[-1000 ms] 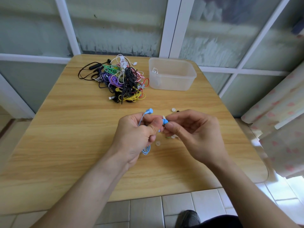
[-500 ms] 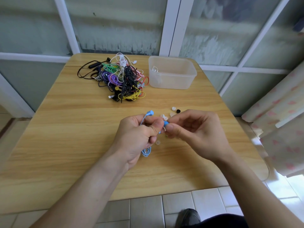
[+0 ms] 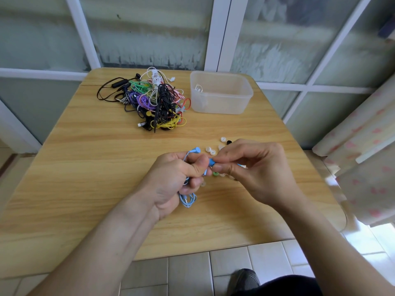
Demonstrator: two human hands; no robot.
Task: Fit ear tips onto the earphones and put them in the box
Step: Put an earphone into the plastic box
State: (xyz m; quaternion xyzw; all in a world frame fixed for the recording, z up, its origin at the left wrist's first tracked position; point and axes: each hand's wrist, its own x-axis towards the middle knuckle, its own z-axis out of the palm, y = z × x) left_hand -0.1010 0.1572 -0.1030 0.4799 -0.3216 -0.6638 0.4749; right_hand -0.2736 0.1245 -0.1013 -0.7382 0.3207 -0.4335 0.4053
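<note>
On the table (image 3: 64,167), a cable pile (image 3: 154,101) is lying at the far side, with the box (image 3: 221,92) just right of it. Loose ear tips (image 3: 210,150) are lying nearer, right of centre. Both hands (image 3: 177,178) (image 3: 256,167) are meeting above the table's near middle.

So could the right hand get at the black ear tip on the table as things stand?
Probably yes: the black ear tip lies uncovered just beyond the right hand, nothing between. But that hand's fingers pinch at the blue earbud, so it must let go first.
</note>
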